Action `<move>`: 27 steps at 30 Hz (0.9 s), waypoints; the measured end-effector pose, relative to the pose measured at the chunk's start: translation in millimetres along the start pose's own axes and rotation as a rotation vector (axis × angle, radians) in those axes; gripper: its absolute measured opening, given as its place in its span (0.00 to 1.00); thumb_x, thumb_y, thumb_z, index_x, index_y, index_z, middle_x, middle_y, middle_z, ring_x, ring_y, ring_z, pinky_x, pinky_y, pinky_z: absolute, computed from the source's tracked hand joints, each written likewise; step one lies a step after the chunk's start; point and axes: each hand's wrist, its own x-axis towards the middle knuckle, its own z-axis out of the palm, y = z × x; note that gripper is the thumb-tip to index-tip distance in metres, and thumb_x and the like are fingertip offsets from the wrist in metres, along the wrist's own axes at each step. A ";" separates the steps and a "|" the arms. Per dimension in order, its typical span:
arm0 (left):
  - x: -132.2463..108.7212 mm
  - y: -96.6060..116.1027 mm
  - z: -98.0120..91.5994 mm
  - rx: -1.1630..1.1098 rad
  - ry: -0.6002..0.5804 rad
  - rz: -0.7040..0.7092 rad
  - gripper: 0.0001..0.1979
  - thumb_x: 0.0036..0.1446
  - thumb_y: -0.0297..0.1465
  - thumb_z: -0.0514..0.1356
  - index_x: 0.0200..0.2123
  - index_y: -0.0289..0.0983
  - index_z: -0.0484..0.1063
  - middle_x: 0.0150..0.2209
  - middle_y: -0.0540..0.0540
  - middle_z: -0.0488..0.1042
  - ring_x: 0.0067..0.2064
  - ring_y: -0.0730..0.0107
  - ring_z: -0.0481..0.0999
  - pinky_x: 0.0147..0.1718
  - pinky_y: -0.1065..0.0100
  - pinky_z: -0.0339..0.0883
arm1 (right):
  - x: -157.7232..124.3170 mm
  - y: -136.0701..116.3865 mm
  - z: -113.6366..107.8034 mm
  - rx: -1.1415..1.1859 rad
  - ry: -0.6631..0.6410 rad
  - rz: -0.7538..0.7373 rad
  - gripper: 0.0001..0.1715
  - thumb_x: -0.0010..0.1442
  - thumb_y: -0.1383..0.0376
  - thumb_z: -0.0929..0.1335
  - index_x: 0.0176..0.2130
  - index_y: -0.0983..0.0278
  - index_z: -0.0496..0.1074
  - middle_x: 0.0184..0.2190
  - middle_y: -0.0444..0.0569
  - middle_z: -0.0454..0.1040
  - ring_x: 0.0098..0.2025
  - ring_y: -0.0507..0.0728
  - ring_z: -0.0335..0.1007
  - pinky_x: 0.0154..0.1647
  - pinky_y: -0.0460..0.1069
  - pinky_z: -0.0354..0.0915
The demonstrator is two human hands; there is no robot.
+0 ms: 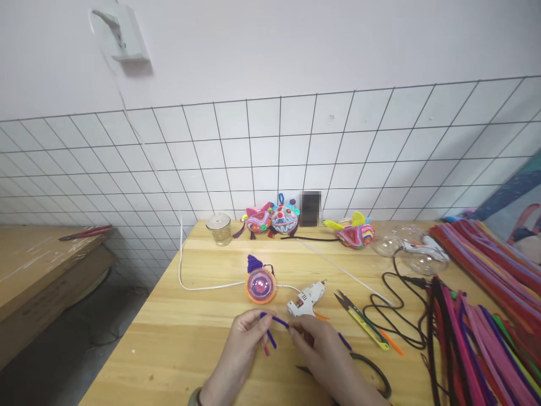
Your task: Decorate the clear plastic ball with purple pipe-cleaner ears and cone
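Note:
A dark purple pipe cleaner (280, 322) is stretched between my two hands, bent over near my left fingertips, with one end hanging down. My left hand (245, 345) pinches it at the bend; a short pink piece (266, 350) shows just under those fingers. My right hand (323, 347) pinches the other end between thumb and forefinger. Just beyond my hands lies a round, clear-domed ornament (261, 286) with an orange rim and a purple zigzag fin (254, 263) on top. Black-handled scissors (376, 372) lie partly hidden under my right hand.
A white glue gun (307, 299) and yellow-green thread snips (364, 322) lie beyond my right hand. Along the wall stand a glass cup (219, 231) and colourful fish-like ornaments (284, 219). Pipe cleaner bundles (473, 338), a black cable (384, 307) and clear plastic domes (386, 243) are at right.

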 end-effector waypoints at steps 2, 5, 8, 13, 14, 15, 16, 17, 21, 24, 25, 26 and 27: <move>-0.3 0.3 0.1 0.010 0.007 0.010 0.18 0.36 0.41 0.69 0.26 0.33 0.78 0.12 0.55 0.60 0.16 0.81 0.56 0.14 0.77 0.57 | 0.2 1.0 1.0 0.012 -0.001 -0.005 0.15 0.58 0.65 0.60 0.30 0.66 0.74 0.22 0.46 0.71 0.24 0.54 0.64 0.25 0.45 0.56; -0.5 1.0 0.5 0.012 0.021 0.023 0.18 0.35 0.42 0.69 0.26 0.33 0.78 0.12 0.55 0.60 0.16 0.81 0.56 0.14 0.77 0.57 | 0.1 2.6 2.5 0.034 -0.003 -0.014 0.14 0.58 0.65 0.60 0.31 0.65 0.74 0.23 0.46 0.72 0.25 0.54 0.65 0.26 0.45 0.56; -0.8 2.0 1.6 0.008 0.035 0.030 0.18 0.33 0.41 0.70 0.25 0.33 0.78 0.12 0.55 0.60 0.16 0.82 0.56 0.14 0.78 0.56 | 0.4 3.0 3.0 0.031 -0.002 -0.007 0.14 0.58 0.65 0.60 0.30 0.65 0.73 0.22 0.46 0.71 0.24 0.54 0.65 0.25 0.45 0.56; -1.3 1.2 3.0 0.050 0.029 0.054 0.19 0.34 0.42 0.69 0.25 0.33 0.78 0.13 0.54 0.62 0.15 0.81 0.57 0.13 0.77 0.58 | 0.4 1.5 1.7 0.023 0.027 -0.009 0.13 0.57 0.66 0.61 0.28 0.66 0.72 0.21 0.46 0.69 0.24 0.54 0.64 0.25 0.45 0.54; -1.1 0.0 2.5 0.066 0.023 0.065 0.19 0.35 0.43 0.69 0.26 0.33 0.78 0.13 0.54 0.63 0.15 0.81 0.57 0.13 0.76 0.58 | 0.1 1.4 1.7 0.031 0.038 -0.012 0.13 0.57 0.66 0.61 0.27 0.66 0.72 0.21 0.45 0.69 0.24 0.54 0.64 0.25 0.45 0.54; -0.8 -1.5 1.6 0.081 0.019 0.081 0.18 0.36 0.43 0.68 0.26 0.33 0.78 0.13 0.53 0.63 0.16 0.80 0.58 0.14 0.76 0.59 | -0.2 1.5 1.9 0.043 0.049 -0.013 0.13 0.57 0.66 0.61 0.27 0.66 0.72 0.21 0.45 0.69 0.24 0.54 0.63 0.24 0.45 0.54; -0.5 -3.3 0.5 0.098 0.018 0.099 0.18 0.37 0.43 0.68 0.27 0.33 0.79 0.13 0.53 0.63 0.16 0.79 0.59 0.14 0.75 0.60 | -0.4 1.7 2.4 0.060 0.060 -0.009 0.13 0.57 0.66 0.61 0.27 0.66 0.72 0.20 0.45 0.68 0.23 0.53 0.63 0.24 0.45 0.54; -0.4 -5.1 -0.5 0.115 0.015 0.119 0.18 0.38 0.43 0.67 0.28 0.34 0.79 0.14 0.53 0.64 0.16 0.79 0.60 0.14 0.75 0.60 | -0.5 1.9 3.1 0.083 0.070 -0.005 0.13 0.57 0.66 0.61 0.27 0.66 0.72 0.20 0.45 0.68 0.23 0.53 0.62 0.24 0.45 0.54; -3.1 -9.4 -0.9 0.213 -0.009 0.242 0.16 0.43 0.42 0.65 0.29 0.36 0.79 0.16 0.50 0.68 0.16 0.79 0.61 0.15 0.75 0.61 | 0.7 1.2 6.7 0.234 0.113 0.041 0.11 0.56 0.64 0.62 0.27 0.66 0.71 0.19 0.43 0.66 0.21 0.52 0.60 0.22 0.45 0.53; -9.7 -8.2 4.2 0.352 -0.046 0.465 0.09 0.49 0.37 0.62 0.30 0.39 0.80 0.20 0.47 0.73 0.18 0.77 0.66 0.19 0.74 0.63 | 3.1 -1.4 9.1 0.400 0.164 0.056 0.13 0.56 0.61 0.63 0.26 0.66 0.69 0.19 0.43 0.65 0.22 0.52 0.60 0.23 0.45 0.55; -12.3 -7.3 6.2 0.423 -0.064 0.558 0.08 0.50 0.34 0.61 0.31 0.40 0.80 0.22 0.46 0.75 0.21 0.75 0.68 0.21 0.74 0.65 | 4.1 -2.2 10.2 0.464 0.178 0.067 0.14 0.56 0.60 0.63 0.25 0.65 0.68 0.19 0.42 0.65 0.22 0.51 0.60 0.23 0.45 0.56; -14.7 -6.4 8.0 0.499 -0.085 0.642 0.07 0.51 0.31 0.61 0.32 0.40 0.80 0.23 0.46 0.75 0.22 0.73 0.70 0.22 0.74 0.65 | 5.1 -2.8 11.5 0.531 0.186 0.089 0.15 0.56 0.58 0.64 0.24 0.65 0.67 0.19 0.42 0.65 0.20 0.50 0.60 0.22 0.44 0.56; -16.8 -5.6 9.6 0.559 -0.097 0.708 0.08 0.52 0.29 0.60 0.34 0.41 0.79 0.24 0.45 0.76 0.24 0.72 0.72 0.25 0.73 0.66 | 6.2 -3.1 13.1 0.600 0.183 0.120 0.16 0.55 0.57 0.64 0.24 0.65 0.67 0.18 0.40 0.64 0.18 0.49 0.58 0.20 0.44 0.55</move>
